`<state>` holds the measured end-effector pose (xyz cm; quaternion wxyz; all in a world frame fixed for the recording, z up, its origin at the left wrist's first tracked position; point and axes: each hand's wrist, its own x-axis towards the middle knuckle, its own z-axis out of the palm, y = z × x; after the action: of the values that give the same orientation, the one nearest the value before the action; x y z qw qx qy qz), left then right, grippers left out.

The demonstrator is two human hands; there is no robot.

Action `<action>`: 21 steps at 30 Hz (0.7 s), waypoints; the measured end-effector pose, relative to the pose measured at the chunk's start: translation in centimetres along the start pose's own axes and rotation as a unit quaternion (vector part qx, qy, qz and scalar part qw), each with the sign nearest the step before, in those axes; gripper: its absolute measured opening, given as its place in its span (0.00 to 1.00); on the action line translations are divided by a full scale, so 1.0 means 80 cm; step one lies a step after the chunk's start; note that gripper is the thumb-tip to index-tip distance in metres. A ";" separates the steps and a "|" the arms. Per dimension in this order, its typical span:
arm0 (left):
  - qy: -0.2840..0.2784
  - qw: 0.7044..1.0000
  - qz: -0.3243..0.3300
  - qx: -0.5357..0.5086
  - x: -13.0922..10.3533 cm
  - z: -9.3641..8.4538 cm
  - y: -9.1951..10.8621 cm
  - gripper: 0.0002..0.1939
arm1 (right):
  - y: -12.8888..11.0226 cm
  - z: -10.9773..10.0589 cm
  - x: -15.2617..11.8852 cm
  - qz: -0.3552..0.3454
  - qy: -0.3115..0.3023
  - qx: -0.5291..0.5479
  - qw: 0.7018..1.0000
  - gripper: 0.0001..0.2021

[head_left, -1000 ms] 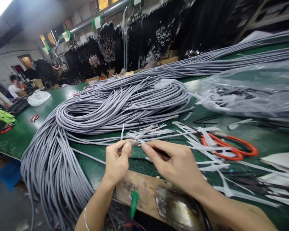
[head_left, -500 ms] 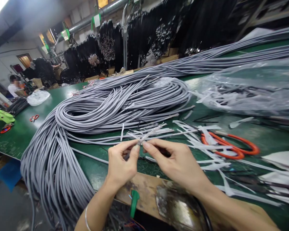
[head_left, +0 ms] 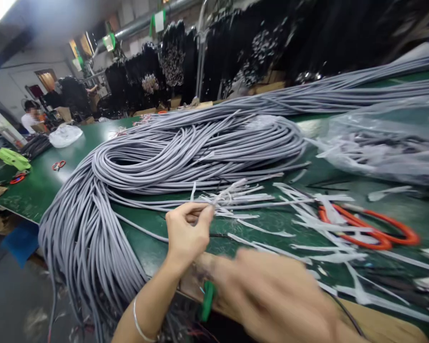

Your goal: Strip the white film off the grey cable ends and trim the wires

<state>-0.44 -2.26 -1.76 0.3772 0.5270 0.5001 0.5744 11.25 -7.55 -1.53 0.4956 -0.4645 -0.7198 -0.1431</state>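
Observation:
My left hand (head_left: 188,228) pinches the end of a grey cable, whose frayed whitish wrapping (head_left: 230,190) sticks up past the thumb and fingertip. Lower and to the right, my right hand (head_left: 271,290) is smeared by motion, apart from the left, and its fingers cannot be made out. A large looped bundle of grey cables (head_left: 200,152) lies behind my hands, with many strands hanging over the table's front left edge. White strips (head_left: 329,228) are scattered to the right, partly across orange-handled scissors (head_left: 375,228).
A clear plastic bag (head_left: 386,147) with pale scraps lies at the right. Smaller red scissors (head_left: 59,165) and a lime-green tool (head_left: 14,159) are at the far left. A green clamp-like piece (head_left: 208,300) sits at the front edge. A person (head_left: 30,116) is in the left background.
My right hand has left the cable end and moved down toward me, blurred. My left hand keeps its pinch. The view has shifted slightly, moving the scene to the right.

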 end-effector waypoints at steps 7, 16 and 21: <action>-0.014 0.998 0.049 -0.039 -0.007 -0.007 0.003 0.09 | 0.054 0.018 0.032 -0.065 -0.035 0.017 0.997 0.15; -0.017 0.994 0.103 0.032 -0.013 -0.006 0.009 0.07 | 0.049 0.009 0.029 -0.082 -0.011 0.039 0.996 0.09; -0.030 0.990 0.126 0.057 -0.016 -0.006 0.008 0.07 | 0.048 0.010 0.032 -0.090 -0.015 0.048 0.995 0.09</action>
<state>-0.67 -3.69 -1.39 0.2859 0.6236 0.4502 0.5716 13.75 -3.67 -0.74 0.4914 -0.3755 -0.7724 -0.1450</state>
